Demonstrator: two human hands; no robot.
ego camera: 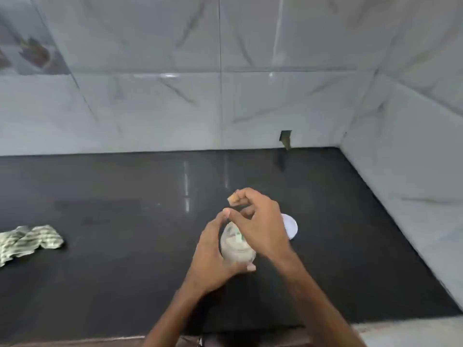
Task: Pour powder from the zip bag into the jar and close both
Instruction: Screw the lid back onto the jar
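- Both forearms reach in from the bottom edge and the hands meet over the black counter (112, 276), a little right of centre.
- Left hand (213, 251) wraps around the jar (238, 249) from the left, thumb curled across the near side. The jar stands upright on the counter with pale powder showing through its clear wall.
- Right hand (260, 226) sits directly above the jar mouth, fingers bunched and pinching the zip bag (233, 198). Only a tan corner pokes out past the fingertips. The rest is blurred and hidden, so I cannot tell how the bag hangs.
- The two hands touch at the thumb tips, just over the jar.
- White round lid (292, 225) lies flat just behind the right hand, partly covered by it.
- Far left, a crumpled striped cloth (30, 240) lies well apart from the jar.
- At the back, marbled grey wall tiles (150, 101), with a small dark notch (285, 139) at their base.
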